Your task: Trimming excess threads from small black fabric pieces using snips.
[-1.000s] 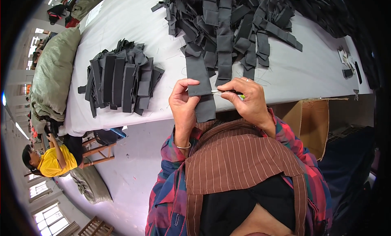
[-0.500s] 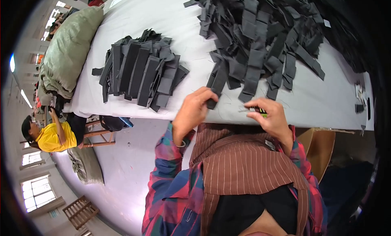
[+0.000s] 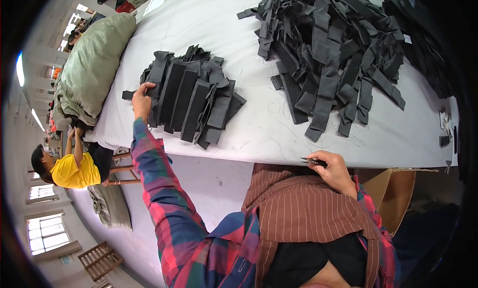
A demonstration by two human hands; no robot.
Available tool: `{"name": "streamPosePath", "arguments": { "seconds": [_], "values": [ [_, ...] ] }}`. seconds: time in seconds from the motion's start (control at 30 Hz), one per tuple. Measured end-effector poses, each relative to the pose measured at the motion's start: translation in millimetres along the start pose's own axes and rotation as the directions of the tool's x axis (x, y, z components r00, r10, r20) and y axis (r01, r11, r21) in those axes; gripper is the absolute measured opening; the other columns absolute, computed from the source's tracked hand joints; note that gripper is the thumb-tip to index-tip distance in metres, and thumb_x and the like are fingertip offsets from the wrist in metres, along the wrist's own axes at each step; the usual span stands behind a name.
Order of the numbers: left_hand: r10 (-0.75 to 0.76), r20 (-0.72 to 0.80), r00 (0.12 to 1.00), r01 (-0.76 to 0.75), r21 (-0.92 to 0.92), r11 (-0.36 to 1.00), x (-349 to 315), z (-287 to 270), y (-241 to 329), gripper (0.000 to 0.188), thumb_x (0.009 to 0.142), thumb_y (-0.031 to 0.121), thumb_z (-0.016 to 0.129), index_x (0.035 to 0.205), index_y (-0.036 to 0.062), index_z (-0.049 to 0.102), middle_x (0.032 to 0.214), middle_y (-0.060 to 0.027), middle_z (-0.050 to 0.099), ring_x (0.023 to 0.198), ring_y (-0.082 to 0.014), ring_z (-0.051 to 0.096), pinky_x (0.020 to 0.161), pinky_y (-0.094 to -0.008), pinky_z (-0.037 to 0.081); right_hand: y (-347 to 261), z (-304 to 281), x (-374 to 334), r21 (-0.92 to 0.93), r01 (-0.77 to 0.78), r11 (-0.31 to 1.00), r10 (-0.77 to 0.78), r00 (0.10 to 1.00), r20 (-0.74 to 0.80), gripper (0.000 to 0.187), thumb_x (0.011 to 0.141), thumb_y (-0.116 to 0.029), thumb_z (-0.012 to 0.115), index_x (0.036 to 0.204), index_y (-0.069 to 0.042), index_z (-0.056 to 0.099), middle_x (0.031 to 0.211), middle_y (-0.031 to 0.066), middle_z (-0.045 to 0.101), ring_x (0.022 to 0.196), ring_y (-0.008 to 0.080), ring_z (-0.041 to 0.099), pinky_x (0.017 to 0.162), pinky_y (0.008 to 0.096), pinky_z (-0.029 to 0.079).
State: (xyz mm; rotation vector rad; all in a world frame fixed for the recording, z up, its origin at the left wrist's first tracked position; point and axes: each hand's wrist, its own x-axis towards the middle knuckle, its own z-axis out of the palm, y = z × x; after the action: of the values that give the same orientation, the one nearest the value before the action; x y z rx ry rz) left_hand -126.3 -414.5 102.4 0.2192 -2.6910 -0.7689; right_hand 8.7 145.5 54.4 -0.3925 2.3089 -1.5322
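Head view: left hand (image 3: 141, 100) reached to the centre left of the frame, its fingers closed on a dark strip (image 3: 130, 94) at the left edge of the stacked strips (image 3: 186, 103) on the white table (image 3: 259, 124). That stack lay in rough parallel rows, well apart from the loose heap (image 3: 331, 59) of the same dark strips filling the upper right of the frame. Right hand (image 3: 334, 171) sat at the table's near edge, lower centre right, closed around small snips (image 3: 312, 161) whose tip pointed left. A plaid sleeve (image 3: 164, 198) ran from the left hand toward the lower centre. A green sack (image 3: 94, 64) lay at the table's left end, upper left. A person in yellow (image 3: 69, 168) sat at the far left. A cardboard box (image 3: 393, 193) stood at the lower right.
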Motion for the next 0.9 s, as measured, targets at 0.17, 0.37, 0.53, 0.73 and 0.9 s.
{"name": "streamPosePath", "arguments": {
  "seconds": [0.17, 0.37, 0.53, 0.73, 0.9],
  "values": [
    [0.074, -0.332, 0.940, -0.083, -0.014, 0.996, 2.9, 30.7, 13.5, 0.042, 0.065, -0.014, 0.040, 0.092, 0.0035, 0.067, 0.103, -0.0119, 0.066, 0.097, -0.0257, 0.062, 0.090, -0.0327, 0.045, -0.2, -0.2, -1.1, -0.039, 0.021, 0.999, -0.022, 0.999, -0.032, 0.022, 0.075, 0.003, 0.063, 0.096, -0.001, 0.065, 0.087, 0.0135, 0.067, 0.076, 0.0250, 0.066, 0.066, 0.0308, 0.050],
    [0.470, -0.249, 0.847, -0.348, 0.409, 0.844, 2.9, 60.1, 91.4, 0.018, 0.074, 0.009, 0.063, 0.089, 0.0147, 0.069, 0.117, -0.0067, 0.059, 0.114, -0.0299, 0.051, 0.095, -0.0473, 0.035, -0.5, 3.2, -2.1, -0.024, -0.003, 1.000, 0.002, 1.000, -0.018, 0.022, 0.075, 0.003, 0.062, 0.096, -0.001, 0.065, 0.087, 0.0131, 0.067, 0.078, 0.0257, 0.066, 0.068, 0.0315, 0.051],
    [0.408, -0.009, 0.913, -0.318, 0.612, 0.724, 19.7, 91.7, 115.0, 0.019, 0.074, 0.019, 0.068, 0.093, 0.0172, 0.069, 0.136, -0.0061, 0.044, 0.135, -0.0309, 0.028, 0.102, -0.0626, 0.021, -2.0, 7.7, -1.5, 0.035, 0.008, 0.999, -0.009, 1.000, 0.009, 0.022, 0.075, 0.003, 0.062, 0.096, -0.001, 0.065, 0.087, 0.0133, 0.067, 0.079, 0.0261, 0.067, 0.068, 0.0317, 0.051],
    [0.252, 0.222, 0.942, -0.326, 0.788, 0.523, 49.3, 95.1, 114.2, 0.012, 0.075, 0.014, 0.065, 0.085, 0.0137, 0.072, 0.139, -0.0044, 0.045, 0.136, -0.0320, 0.029, 0.103, -0.0656, 0.018, 5.3, -2.2, -1.1, 0.028, -0.044, 0.999, 0.044, 0.999, 0.008, 0.022, 0.075, 0.004, 0.061, 0.096, -0.001, 0.064, 0.088, 0.0132, 0.068, 0.080, 0.0246, 0.067, 0.070, 0.0309, 0.052],
    [0.274, 0.118, 0.954, -0.292, 0.560, 0.775, 55.8, 85.2, 118.3, 0.007, 0.075, 0.014, 0.067, 0.077, 0.0094, 0.073, 0.120, -0.0028, 0.061, 0.113, -0.0213, 0.055, 0.099, -0.0527, 0.034, 10.3, -8.3, 1.7, 0.066, -0.031, 0.997, 0.031, 1.000, -0.002, 0.023, 0.075, 0.006, 0.059, 0.097, 0.000, 0.064, 0.087, 0.0130, 0.068, 0.080, 0.0232, 0.067, 0.072, 0.0301, 0.052]
  ]
}}
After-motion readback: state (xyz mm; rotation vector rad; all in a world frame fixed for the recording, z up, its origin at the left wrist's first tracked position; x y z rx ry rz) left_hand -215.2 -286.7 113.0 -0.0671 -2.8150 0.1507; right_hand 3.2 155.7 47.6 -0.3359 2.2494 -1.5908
